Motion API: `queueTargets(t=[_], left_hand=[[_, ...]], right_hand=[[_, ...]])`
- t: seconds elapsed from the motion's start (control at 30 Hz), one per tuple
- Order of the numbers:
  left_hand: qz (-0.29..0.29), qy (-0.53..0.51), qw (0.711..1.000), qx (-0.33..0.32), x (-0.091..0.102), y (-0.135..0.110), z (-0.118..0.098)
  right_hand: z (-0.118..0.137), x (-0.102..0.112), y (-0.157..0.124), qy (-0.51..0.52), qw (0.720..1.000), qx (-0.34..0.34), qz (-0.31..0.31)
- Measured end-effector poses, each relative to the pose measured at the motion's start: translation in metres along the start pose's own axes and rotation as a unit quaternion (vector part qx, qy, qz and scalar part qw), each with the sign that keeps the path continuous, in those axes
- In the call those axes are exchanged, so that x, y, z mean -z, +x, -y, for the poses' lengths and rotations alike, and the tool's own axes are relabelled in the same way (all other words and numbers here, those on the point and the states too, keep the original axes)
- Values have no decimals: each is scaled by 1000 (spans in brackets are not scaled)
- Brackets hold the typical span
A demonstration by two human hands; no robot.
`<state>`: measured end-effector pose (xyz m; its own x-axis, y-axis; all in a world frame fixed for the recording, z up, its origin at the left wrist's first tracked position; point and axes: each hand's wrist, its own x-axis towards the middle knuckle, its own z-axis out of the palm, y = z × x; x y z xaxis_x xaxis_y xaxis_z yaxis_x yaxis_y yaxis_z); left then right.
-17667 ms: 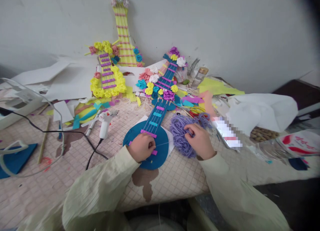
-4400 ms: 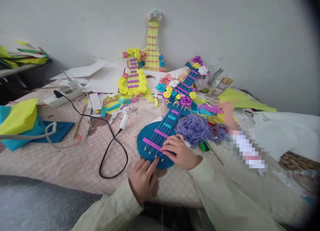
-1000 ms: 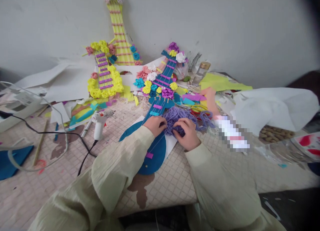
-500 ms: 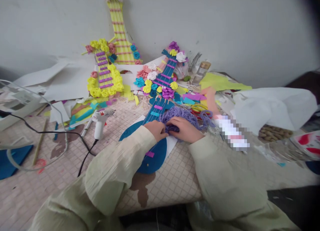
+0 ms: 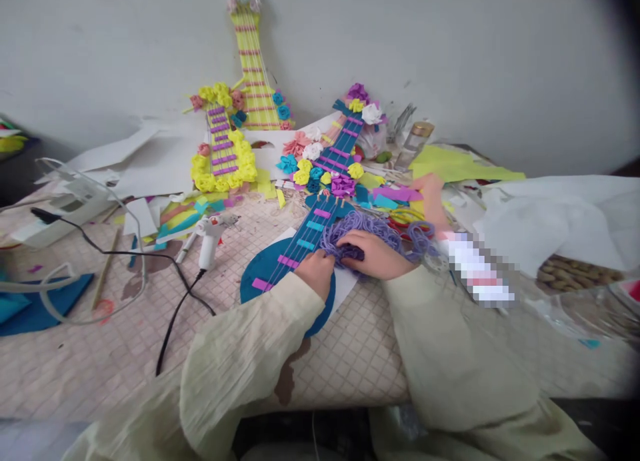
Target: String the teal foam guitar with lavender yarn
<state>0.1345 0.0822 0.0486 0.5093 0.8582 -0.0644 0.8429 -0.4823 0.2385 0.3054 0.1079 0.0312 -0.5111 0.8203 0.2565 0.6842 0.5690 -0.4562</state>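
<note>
A blue foam guitar [image 5: 280, 274] with pink and cyan frets lies on the table in front of me, its neck running up to the right. A tangle of purple yarn [image 5: 373, 226] sits on its right side. My left hand [image 5: 317, 272] rests on the guitar's body, fingers curled against the yarn's edge. My right hand [image 5: 373, 256] lies on the yarn with its fingers pressed into the strands. What the left fingers pinch, if anything, is hidden.
A white glue gun [image 5: 209, 238] with a black cord [image 5: 173, 321] lies to the left. Two yellow flower-covered guitars [image 5: 223, 151] lean near the wall. Foam scraps, a glass bottle [image 5: 414, 140], white cloth [image 5: 555, 218], a blurred object [image 5: 477, 271] and blue foam [image 5: 30, 304] crowd the table.
My left hand has slid back down the guitar's body toward me. My right hand stays flattened on the purple yarn. The view has shifted slightly left.
</note>
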Motion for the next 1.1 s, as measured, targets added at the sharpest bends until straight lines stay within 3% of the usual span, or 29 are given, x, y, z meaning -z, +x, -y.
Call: queueTargets(t=[0.17,0.43,0.6,0.7,0.8,0.93,1.0,1.1], left_hand=[[-35,-22,999,27,-7,4,0],[-57,-59,996,22,-11,5,4],[-56,-82,995,13,-10,7,7],[-60,-115,991,-7,1,1,12],[-95,-171,980,-29,25,-22,18],[-174,-194,964,-45,57,-72,28],[-204,-192,959,-31,62,-96,33],[-229,-210,951,-10,45,-121,39]], right_hand=[[4,3,-5,-23,998,27,-53],[3,-1,-3,-115,992,45,-2],[6,-4,-2,-147,989,27,-13],[5,-6,-3,-131,991,34,-18],[1,-7,-5,-109,993,46,-19],[-4,-9,-6,-96,993,53,-32],[-5,-10,-7,-89,994,55,-43],[-4,-10,-7,-61,996,48,-45]])
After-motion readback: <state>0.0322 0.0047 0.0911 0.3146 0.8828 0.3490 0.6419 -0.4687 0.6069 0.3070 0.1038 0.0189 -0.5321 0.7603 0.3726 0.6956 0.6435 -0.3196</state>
